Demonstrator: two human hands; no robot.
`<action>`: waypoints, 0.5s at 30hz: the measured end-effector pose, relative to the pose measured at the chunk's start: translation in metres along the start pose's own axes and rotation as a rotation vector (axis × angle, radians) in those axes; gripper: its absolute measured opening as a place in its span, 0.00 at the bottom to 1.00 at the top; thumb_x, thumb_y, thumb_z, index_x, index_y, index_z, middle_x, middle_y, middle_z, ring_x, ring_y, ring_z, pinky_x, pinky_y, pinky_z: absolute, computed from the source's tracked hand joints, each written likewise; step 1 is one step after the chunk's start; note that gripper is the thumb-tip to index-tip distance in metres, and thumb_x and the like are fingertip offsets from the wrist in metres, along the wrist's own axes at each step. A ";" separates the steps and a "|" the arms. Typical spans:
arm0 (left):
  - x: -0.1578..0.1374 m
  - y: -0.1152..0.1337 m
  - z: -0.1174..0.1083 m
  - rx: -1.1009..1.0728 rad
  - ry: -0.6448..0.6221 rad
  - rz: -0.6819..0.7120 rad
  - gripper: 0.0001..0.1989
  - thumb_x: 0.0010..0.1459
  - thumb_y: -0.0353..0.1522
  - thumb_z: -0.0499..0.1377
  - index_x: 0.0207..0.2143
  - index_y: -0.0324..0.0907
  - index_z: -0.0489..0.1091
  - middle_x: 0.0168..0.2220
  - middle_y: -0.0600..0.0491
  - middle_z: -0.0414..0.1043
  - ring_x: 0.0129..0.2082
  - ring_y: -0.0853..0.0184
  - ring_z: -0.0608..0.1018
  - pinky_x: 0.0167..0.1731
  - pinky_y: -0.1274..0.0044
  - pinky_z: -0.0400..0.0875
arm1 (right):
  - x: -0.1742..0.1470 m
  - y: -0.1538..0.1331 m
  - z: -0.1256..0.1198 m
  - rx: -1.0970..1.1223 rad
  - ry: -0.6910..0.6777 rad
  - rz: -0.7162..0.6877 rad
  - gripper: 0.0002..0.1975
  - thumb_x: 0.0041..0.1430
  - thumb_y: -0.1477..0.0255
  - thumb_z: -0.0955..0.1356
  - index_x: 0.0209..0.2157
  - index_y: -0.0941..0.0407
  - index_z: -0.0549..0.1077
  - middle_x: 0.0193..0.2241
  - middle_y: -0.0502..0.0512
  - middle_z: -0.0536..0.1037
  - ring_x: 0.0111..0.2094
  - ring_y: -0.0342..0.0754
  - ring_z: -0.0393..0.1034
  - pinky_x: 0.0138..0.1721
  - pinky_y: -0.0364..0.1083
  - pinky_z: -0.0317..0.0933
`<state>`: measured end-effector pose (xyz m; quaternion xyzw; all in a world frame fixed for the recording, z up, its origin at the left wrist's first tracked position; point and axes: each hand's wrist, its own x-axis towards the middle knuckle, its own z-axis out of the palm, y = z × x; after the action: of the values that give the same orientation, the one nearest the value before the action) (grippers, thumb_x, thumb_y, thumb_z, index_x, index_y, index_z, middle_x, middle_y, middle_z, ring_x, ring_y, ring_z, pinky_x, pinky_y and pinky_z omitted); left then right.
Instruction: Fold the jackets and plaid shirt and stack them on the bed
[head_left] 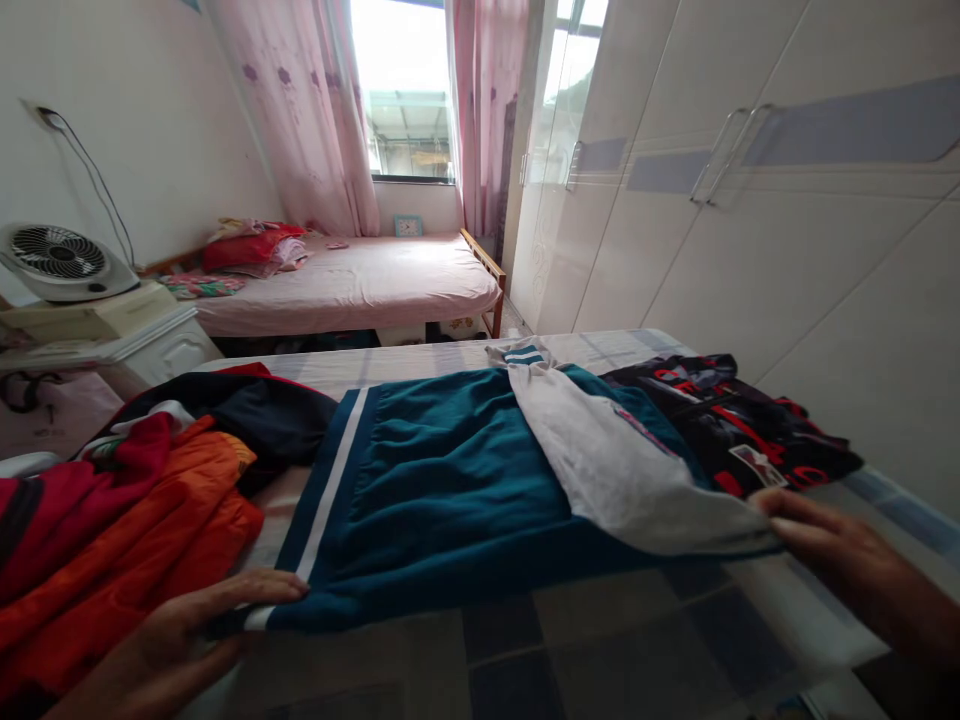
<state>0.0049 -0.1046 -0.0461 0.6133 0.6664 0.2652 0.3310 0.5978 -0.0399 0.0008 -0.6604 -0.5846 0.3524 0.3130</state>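
A teal jacket (457,470) lies spread on the bed in front of me, with a white stripe along its hem at the left. Its light grey sleeve (600,450) is folded across the body and ends in a striped cuff at the far side. My left hand (187,630) pinches the near corner of the hem between thumb and fingers. At the opposite end, my right hand (832,545) grips the grey shoulder part. The near edge between both hands is lifted a little off the sheet.
Orange and red clothes (157,520) and a dark garment (247,415) are heaped at the left. A black-and-red patterned garment (727,415) lies at the right. Behind are a second bed (360,280), a fan (64,260) on a cabinet, and white wardrobes (675,240).
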 end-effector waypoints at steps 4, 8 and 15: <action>0.003 0.010 0.010 0.165 -0.152 0.132 0.14 0.46 0.42 0.62 0.39 0.64 0.77 0.45 0.58 0.78 0.47 0.56 0.77 0.48 0.75 0.71 | -0.005 0.019 0.035 -0.093 -0.127 0.040 0.22 0.47 0.52 0.67 0.41 0.48 0.75 0.42 0.57 0.78 0.45 0.58 0.72 0.45 0.51 0.67; 0.006 0.021 0.010 0.303 -0.153 0.256 0.11 0.50 0.40 0.59 0.35 0.62 0.78 0.44 0.59 0.78 0.44 0.62 0.78 0.46 0.79 0.71 | -0.006 0.002 0.054 -0.260 -0.138 -0.013 0.21 0.51 0.52 0.66 0.39 0.52 0.75 0.37 0.55 0.79 0.39 0.53 0.73 0.40 0.47 0.66; -0.002 0.011 0.016 0.287 -0.040 0.271 0.11 0.51 0.41 0.58 0.36 0.59 0.78 0.43 0.57 0.78 0.44 0.62 0.79 0.45 0.78 0.72 | -0.007 -0.005 0.047 -0.219 -0.015 -0.094 0.22 0.55 0.52 0.64 0.40 0.54 0.73 0.34 0.52 0.77 0.34 0.49 0.71 0.34 0.43 0.64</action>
<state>0.0245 -0.1060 -0.0481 0.7433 0.6021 0.1974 0.2146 0.5556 -0.0462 -0.0204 -0.6599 -0.6521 0.2765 0.2506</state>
